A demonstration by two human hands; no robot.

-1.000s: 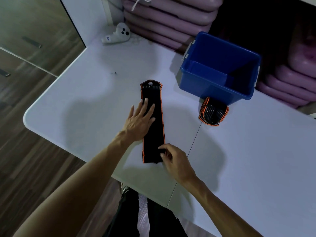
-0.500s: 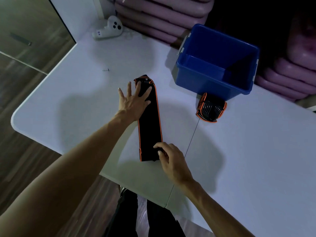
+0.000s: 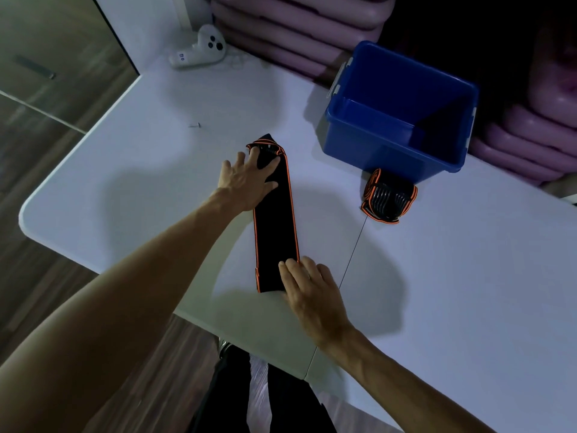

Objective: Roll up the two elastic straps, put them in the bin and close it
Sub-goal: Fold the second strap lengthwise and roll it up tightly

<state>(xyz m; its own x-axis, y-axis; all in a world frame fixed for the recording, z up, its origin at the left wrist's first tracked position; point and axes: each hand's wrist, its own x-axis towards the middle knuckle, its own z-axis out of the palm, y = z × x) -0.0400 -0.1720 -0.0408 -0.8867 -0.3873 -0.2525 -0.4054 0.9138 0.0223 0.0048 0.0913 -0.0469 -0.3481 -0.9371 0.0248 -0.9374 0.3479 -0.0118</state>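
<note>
Both grips are open, and neither one closes around anything. At the far end of the flat strap point(image 3: 274, 223) the left hand point(image 3: 246, 179) lies with spread fingers, pressing on the place where the end is folded over. At the near end the right hand point(image 3: 312, 289) lies flat, with its fingertips on the right corner of the strap. This strap is black with orange edges and it lies stretched out on the white table point(image 3: 131, 182) between the two hands. A second strap point(image 3: 388, 196) is already rolled and stands on the table, just in front of the blue bin point(image 3: 371, 132), to the right of the hands. The bin is open, and nothing shows inside it. A white controller point(image 3: 199, 48) lies at the far edge of the table.
</note>
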